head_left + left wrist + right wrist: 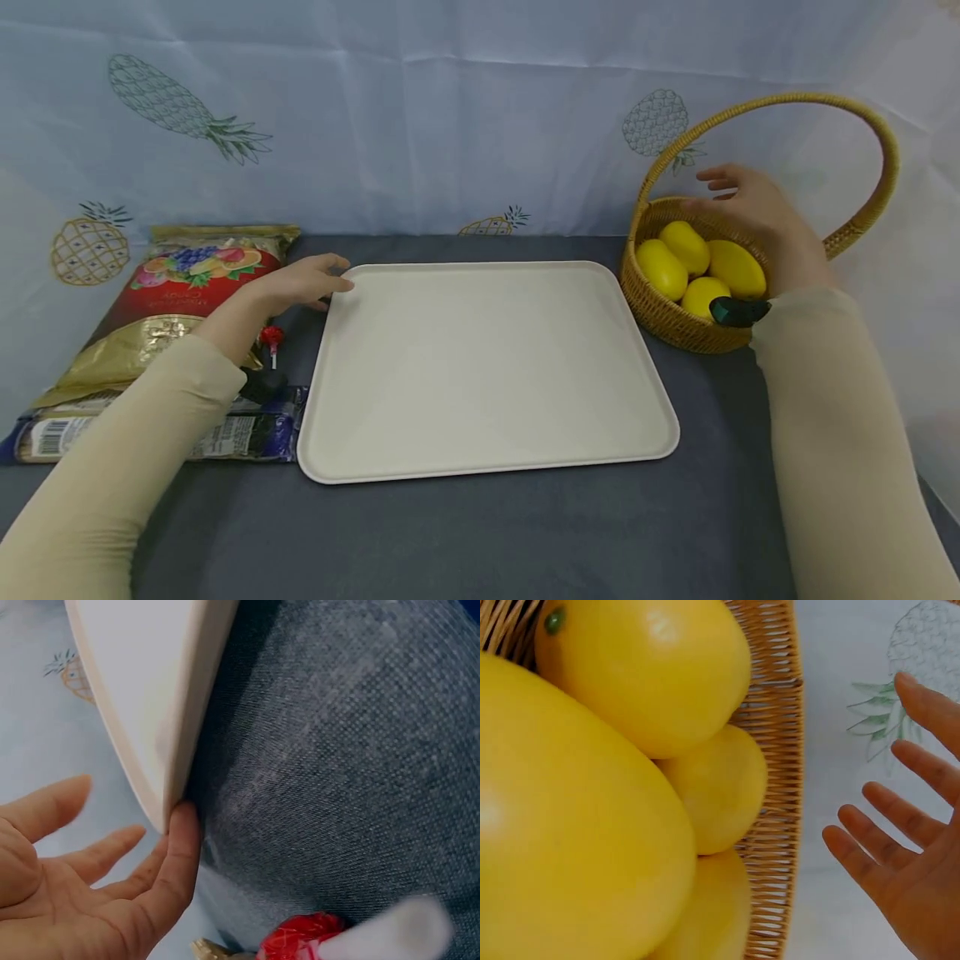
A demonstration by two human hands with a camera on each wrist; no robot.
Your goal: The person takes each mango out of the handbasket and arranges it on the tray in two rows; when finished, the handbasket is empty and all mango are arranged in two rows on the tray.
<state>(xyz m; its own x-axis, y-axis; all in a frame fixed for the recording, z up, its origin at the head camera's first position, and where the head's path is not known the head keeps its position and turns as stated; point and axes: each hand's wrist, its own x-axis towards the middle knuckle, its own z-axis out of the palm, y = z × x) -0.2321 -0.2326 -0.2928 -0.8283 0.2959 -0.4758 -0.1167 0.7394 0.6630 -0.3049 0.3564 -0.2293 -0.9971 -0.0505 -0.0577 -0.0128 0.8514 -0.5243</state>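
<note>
My left hand (pixel 303 281) is at the far left corner of a cream tray (pixel 487 367). In the left wrist view a fingertip of this left hand (pixel 112 892) touches the tray's corner (pixel 176 750), thumb apart from it. Over the wicker basket (pixel 667 329) at the right reaches my right hand (pixel 757 208), beneath the tall arched handle (pixel 888 167). Several yellow lemons (pixel 684 248) lie in the basket. The right wrist view shows the right hand (pixel 922 847) with fingers spread, beside the basket rim (pixel 799 750) and apart from the lemons (pixel 652 675).
Left of the tray lies a red and gold bag (pixel 180 287) with fruit pictures. A blue-edged package (pixel 232 437) lies in front of it. Between bag and tray is a red lollipop (pixel 272 335). A pineapple-print cloth (pixel 450 125) hangs behind the dark table (pixel 487 533).
</note>
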